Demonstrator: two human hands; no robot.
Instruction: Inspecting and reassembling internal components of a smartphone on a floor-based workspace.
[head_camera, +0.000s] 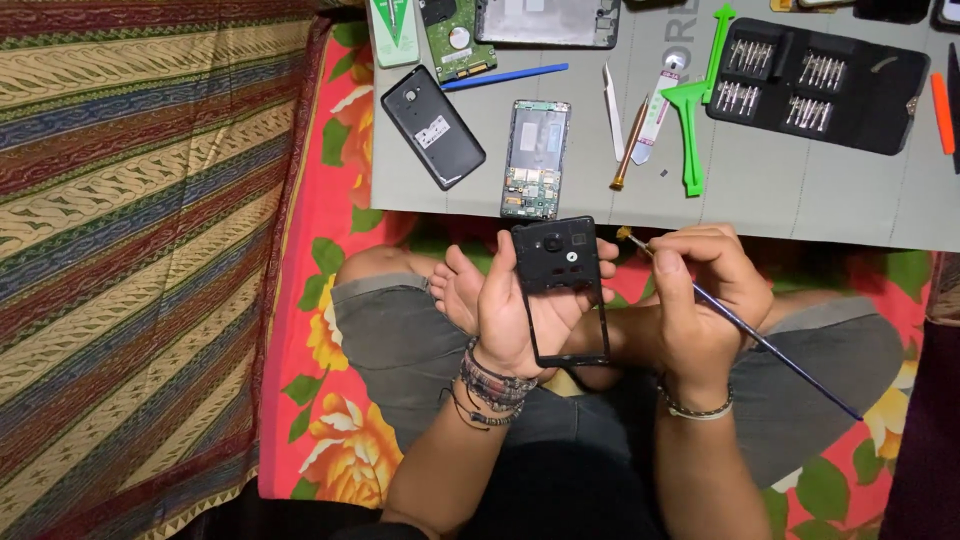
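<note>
Our left hand (510, 305) grips the black frame (560, 285) above our lap; our right hand (700, 290) pinches a brush (760, 340) near it. The phone (536, 158) lies stripped on the mat (800, 190), reassembly undone.

Striped cloth (130, 250) left; floral sheet (320, 400); grey mat (800, 200).

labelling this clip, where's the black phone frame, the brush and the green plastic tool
black phone frame (556, 258), head view, on its upper solid part
brush (760, 340), head view, mid handle
green plastic tool (693, 130), head view, on its long shaft
</note>
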